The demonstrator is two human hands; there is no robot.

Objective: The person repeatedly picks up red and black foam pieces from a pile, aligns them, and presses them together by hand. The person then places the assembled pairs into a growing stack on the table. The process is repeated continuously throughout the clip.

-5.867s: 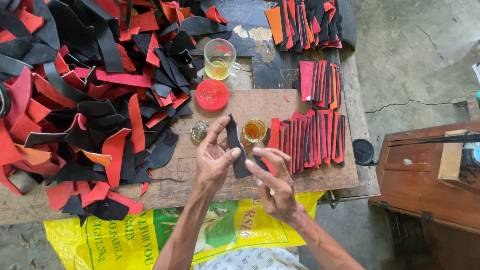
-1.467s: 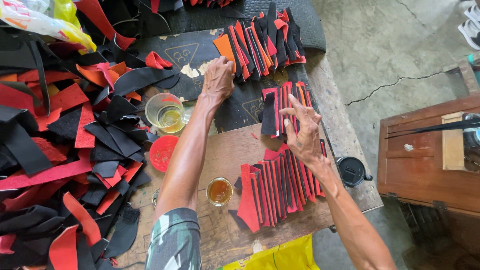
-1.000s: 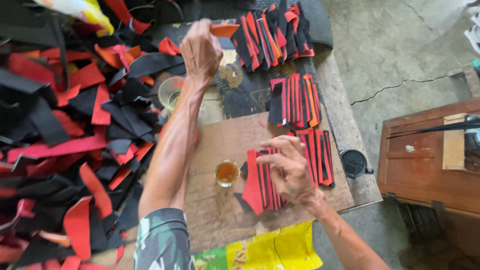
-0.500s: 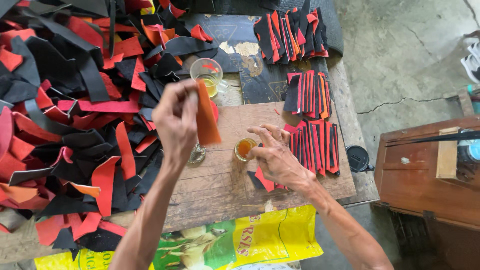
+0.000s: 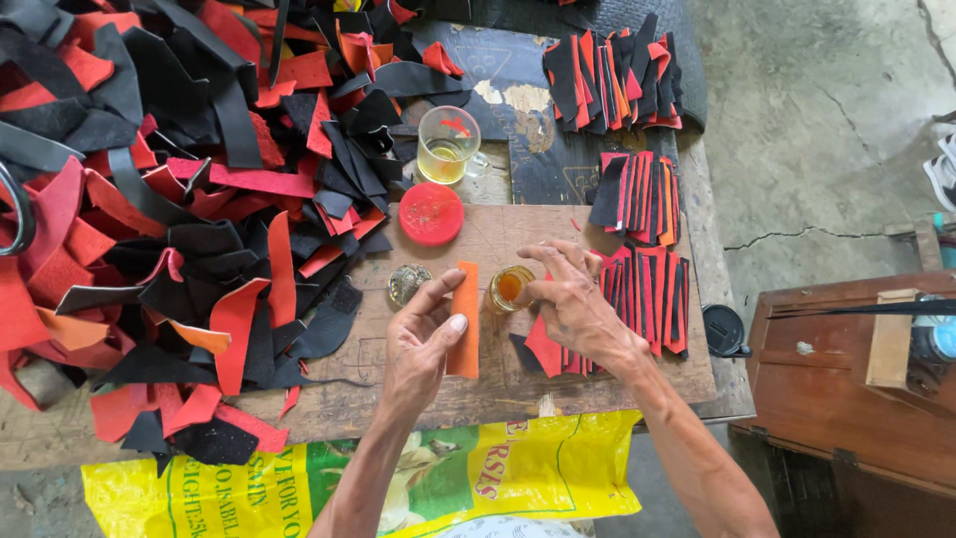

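Note:
My left hand holds an orange leather strip upright over the wooden board. My right hand hovers with spread fingers beside a small jar of amber glue and rests on a row of red and black cut pieces. A small round metal lid lies just left of the strip.
A large heap of red, black and orange leather scraps fills the left. A red lid and a glass mug stand behind the board. More stacked pieces lie farther back. A yellow sack hangs in front; a wooden box is at right.
My left hand reached to the far stacks, came back with an orange strip and lowered it to the board. My right hand shifted from the rows of pieces toward the glue jar.

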